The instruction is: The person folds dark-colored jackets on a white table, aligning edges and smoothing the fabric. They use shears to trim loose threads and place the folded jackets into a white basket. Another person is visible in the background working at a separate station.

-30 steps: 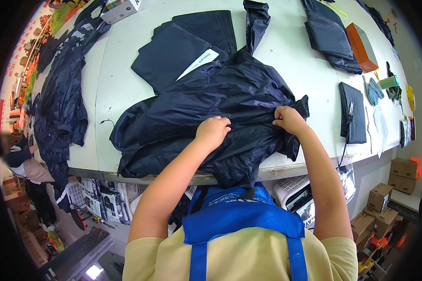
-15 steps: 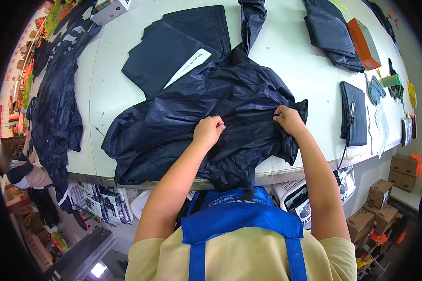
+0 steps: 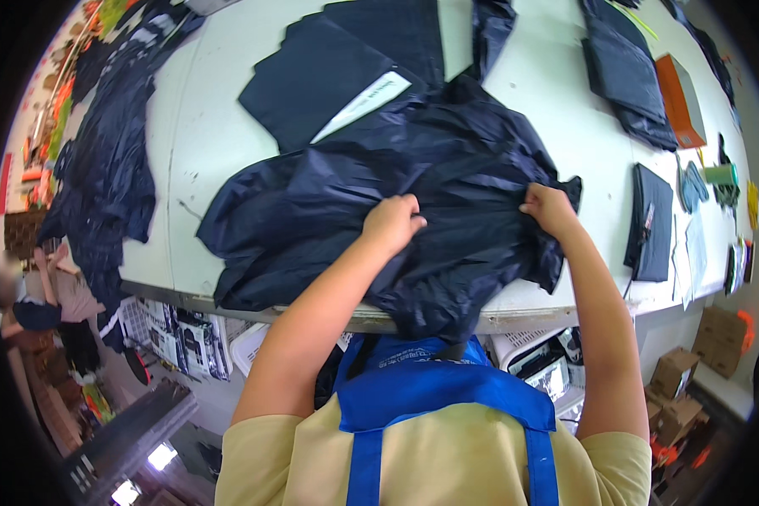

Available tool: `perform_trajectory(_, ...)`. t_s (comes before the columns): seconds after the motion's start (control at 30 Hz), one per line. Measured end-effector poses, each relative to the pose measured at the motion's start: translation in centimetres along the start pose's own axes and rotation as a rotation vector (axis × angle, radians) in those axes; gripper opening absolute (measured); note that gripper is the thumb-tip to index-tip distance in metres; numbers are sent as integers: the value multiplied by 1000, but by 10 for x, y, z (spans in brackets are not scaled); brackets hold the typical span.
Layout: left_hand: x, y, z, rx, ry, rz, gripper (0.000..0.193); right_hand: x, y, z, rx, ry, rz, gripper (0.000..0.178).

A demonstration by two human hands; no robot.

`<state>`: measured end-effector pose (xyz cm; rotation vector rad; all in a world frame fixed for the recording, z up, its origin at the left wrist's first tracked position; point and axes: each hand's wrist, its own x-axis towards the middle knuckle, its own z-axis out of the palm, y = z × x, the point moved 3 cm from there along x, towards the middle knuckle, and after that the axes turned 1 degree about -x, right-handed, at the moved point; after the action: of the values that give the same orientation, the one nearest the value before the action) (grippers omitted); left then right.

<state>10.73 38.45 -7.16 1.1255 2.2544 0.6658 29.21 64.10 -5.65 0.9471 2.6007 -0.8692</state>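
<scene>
A dark navy garment of thin, shiny fabric lies crumpled across the near side of the white table, with a flap drooping over the front edge. My left hand is closed on its middle, thumb and fingers pinching the cloth. Further right, my right hand grips the same garment near its right end. The fabric between the two hands is drawn into creases. Behind it, a fanned stack of dark flat pieces is partly covered by the garment, and a white printed strip lies on the stack.
Folded dark fabric and an orange box stand at the far right. Nearer are a dark folded pouch with a small tool on it and a green spool. More dark garments cover the left side, where another person works.
The view has shifted, so the table things sit further right in it. Both my hands keep their hold on the garment, and the cloth between them looks slightly more stretched.
</scene>
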Motion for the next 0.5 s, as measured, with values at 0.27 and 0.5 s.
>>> perform_trajectory(0.27,-173,-65,-93,329,219,-32,20,-17,33,-25,-488,288,101,17)
perform_trajectory(0.5,-225,-140,-146,-160,262,-305,11,-66,-200,81,34,247,-787,29)
